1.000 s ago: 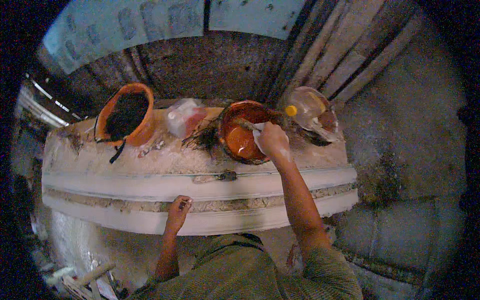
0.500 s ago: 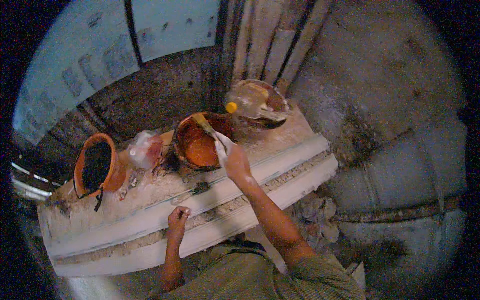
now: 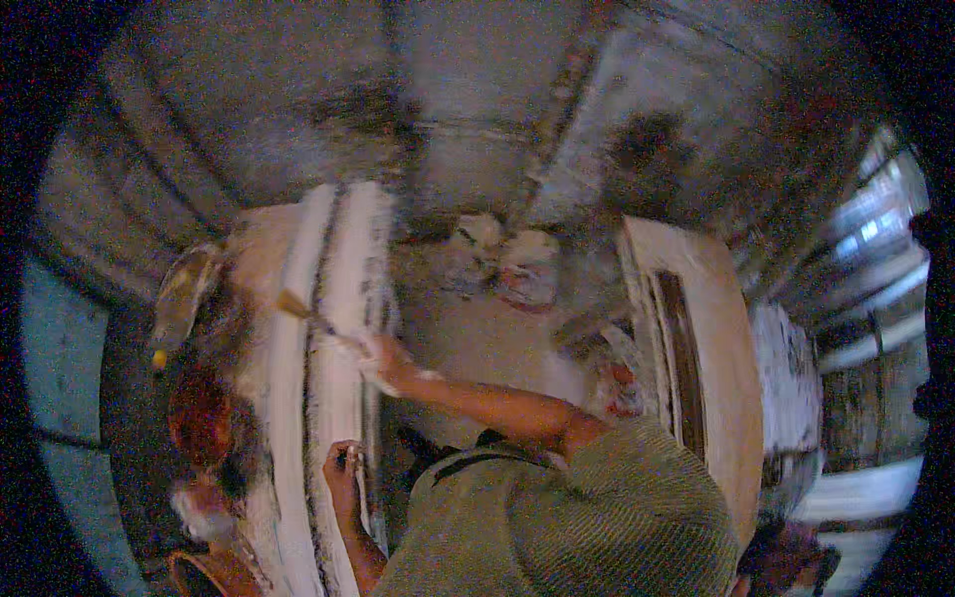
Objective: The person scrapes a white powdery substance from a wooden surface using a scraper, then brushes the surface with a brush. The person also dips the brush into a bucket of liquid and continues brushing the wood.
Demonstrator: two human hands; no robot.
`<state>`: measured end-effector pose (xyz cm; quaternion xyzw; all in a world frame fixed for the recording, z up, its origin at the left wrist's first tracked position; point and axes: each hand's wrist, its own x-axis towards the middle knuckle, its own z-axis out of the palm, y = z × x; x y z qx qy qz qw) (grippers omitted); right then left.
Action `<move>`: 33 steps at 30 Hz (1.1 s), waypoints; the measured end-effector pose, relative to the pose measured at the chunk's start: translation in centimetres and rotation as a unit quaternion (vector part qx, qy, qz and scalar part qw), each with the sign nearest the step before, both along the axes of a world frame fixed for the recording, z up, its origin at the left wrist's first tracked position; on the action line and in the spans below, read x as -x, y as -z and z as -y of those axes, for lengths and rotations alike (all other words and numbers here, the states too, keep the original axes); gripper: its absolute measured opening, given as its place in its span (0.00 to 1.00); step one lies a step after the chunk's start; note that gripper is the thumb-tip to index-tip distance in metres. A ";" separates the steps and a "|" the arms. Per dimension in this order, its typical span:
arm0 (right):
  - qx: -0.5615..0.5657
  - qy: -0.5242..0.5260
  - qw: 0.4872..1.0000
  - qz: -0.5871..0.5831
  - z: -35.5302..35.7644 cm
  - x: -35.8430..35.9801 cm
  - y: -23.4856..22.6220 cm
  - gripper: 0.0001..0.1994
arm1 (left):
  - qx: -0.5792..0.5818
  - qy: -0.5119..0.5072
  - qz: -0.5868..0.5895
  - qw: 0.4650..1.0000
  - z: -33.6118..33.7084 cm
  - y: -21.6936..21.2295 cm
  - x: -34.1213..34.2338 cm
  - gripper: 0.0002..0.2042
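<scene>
My right hand [image 3: 390, 363], with pale smears on its fingers and wrist, is closed around the handle of a paintbrush [image 3: 310, 316]. The yellowish bristles point left, over the long white moulded boards [image 3: 333, 249] on the bench. I cannot tell whether they touch the surface. My left hand [image 3: 341, 466] is nearer to me, at the boards' right edge, with fingers curled; what is in them, if anything, does not show. Left of the boards lies a blurred orange-red tub [image 3: 197, 413].
Along the bench's left side are a clear bottle [image 3: 177, 308] with a yellow cap, a plastic bag [image 3: 204, 512] and an orange bucket [image 3: 194, 572]. Another long board [image 3: 731, 338] stands to my right. Pale containers [image 3: 527, 259] sit on the floor between.
My view has swung right, so the bench now runs along my left. My right hand has taken the paintbrush from above the orange tub to over the white boards. My left hand stays curled.
</scene>
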<state>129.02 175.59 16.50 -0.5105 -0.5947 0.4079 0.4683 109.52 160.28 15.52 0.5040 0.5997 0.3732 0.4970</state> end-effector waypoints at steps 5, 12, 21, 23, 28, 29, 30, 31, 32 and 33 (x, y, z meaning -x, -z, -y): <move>-0.073 0.285 0.939 0.176 11.7 -25.0 -4.2 0.12 | 0.055 0.059 0.004 0.997 1.3 1.3 -8.5 0.08; -0.247 0.549 0.783 -0.155 30.5 -49.0 -3.7 0.07 | -0.074 0.311 -0.142 0.937 4.5 3.4 -21.6 0.10; 0.035 0.636 0.758 0.137 41.2 -47.9 -6.5 0.17 | -0.013 0.499 -0.149 0.853 11.1 4.2 -27.3 0.17; -0.054 0.646 0.762 -0.007 41.8 -47.2 -6.7 0.17 | -0.012 0.541 -0.189 0.819 11.1 4.5 -26.7 0.17; 0.058 0.656 0.720 0.219 41.4 -46.4 -2.8 0.21 | -0.036 0.515 -0.084 0.852 13.0 4.9 -28.5 0.17; 0.165 0.612 0.686 0.356 42.1 -45.9 -2.2 0.22 | -0.016 0.491 -0.067 0.868 14.6 5.2 -29.9 0.17; 0.155 0.614 0.714 0.299 43.4 -45.1 -2.1 0.22 | 0.002 0.466 -0.049 0.883 16.0 5.2 -30.6 0.16; 0.145 0.615 0.737 0.241 45.5 -43.9 -2.7 0.23 | 0.005 0.495 -0.001 0.869 17.2 5.2 -31.4 0.16; 0.141 0.624 0.746 0.183 48.0 -43.1 -4.0 0.24 | 0.007 0.521 0.049 0.852 18.3 5.4 -32.6 0.16; 0.045 0.669 0.693 0.263 50.1 -42.1 -5.2 0.22 | 0.015 0.545 0.097 0.832 20.2 5.5 -32.8 0.16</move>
